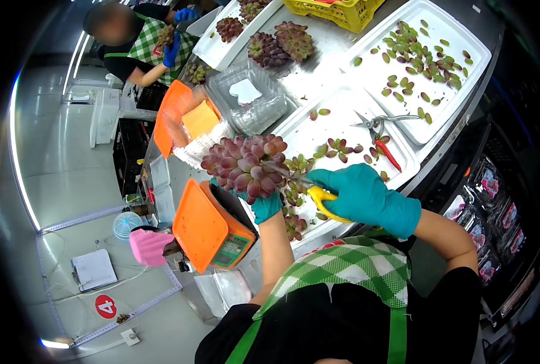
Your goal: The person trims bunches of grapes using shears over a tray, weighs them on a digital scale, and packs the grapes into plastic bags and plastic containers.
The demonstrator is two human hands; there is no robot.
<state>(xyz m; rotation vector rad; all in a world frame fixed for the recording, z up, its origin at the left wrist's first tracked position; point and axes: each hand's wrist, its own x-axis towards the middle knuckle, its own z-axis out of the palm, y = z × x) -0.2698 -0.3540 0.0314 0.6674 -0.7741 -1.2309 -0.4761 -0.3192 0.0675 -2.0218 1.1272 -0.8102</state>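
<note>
My left hand (pixel 265 208), in a teal glove, is closed under a purple-pink succulent (pixel 245 164); the plant's leaves hide most of its fingers. In my right hand (pixel 364 199), also gloved in teal, is a pair of yellow-handled scissors (pixel 328 205). Their blades point left, right at the succulent's stem (pixel 277 169). Just beyond lies a white tray (pixel 406 167) with loose leaves and small green-red rosettes. Red-handled pruning shears (pixel 386 151) rest across that tray's rim, well apart from both hands.
Another white tray (pixel 455 21) holds many loose leaves. Stacked clear plastic boxes (pixel 251 100) stand behind the succulent, and an orange scale (pixel 200 224) is at my left. Larger succulents (pixel 294 41) and a yellow crate (pixel 342 13) sit at the back. A blue-gloved co-worker (pixel 145 45) stands across.
</note>
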